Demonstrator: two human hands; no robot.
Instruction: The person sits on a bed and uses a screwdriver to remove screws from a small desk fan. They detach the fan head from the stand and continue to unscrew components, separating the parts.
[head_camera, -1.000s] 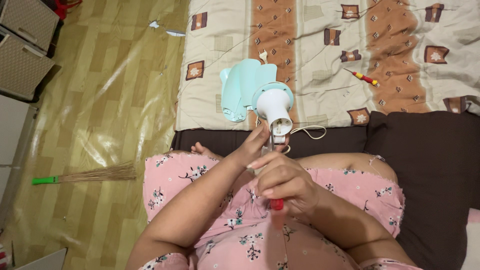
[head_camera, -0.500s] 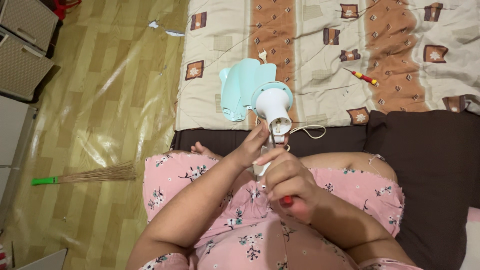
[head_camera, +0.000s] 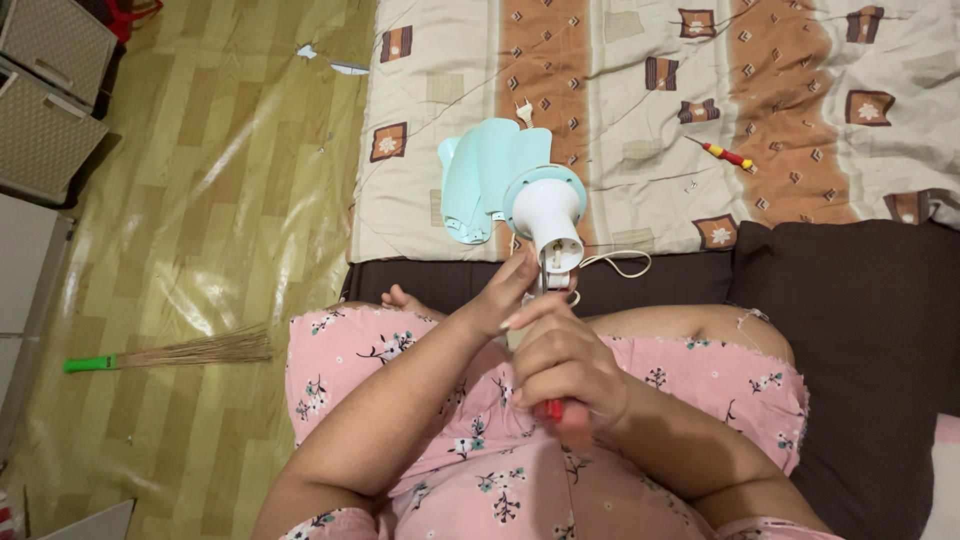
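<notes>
Currently seated at the edge of a patterned quilt (head_camera: 620, 110), legs in pink floral cloth, with both hands busy over a small fan motor housing (head_camera: 546, 215), white with a pale green rim, pale green fan blades (head_camera: 485, 175) lying flat just behind it on the quilt. Left hand (head_camera: 500, 295) cupped at the near end of the housing, fingers curled against its underside to steady it. Right hand (head_camera: 565, 365) closed in a fist round a red-handled screwdriver (head_camera: 553, 408), only the butt of the handle showing below the fist; shaft mostly hidden, tip apparently at the open rear of the housing, though cannot tell exactly where seated. Likely risks from here: tip slipping out of the screw head if pressed off-axis, jabbing the steadying left fingers right beside it; housing rolling on the soft quilt under the push; a loosened screw dropping into the folds of bedding or onto the plastic-covered floor (head_camera: 200, 200). White cord (head_camera: 620, 265) trailing beside the housing, easy to snag. Second small screwdriver (head_camera: 730, 155), yellow and red, lying well apart on the quilt; a broom (head_camera: 170, 350) on the floor.
</notes>
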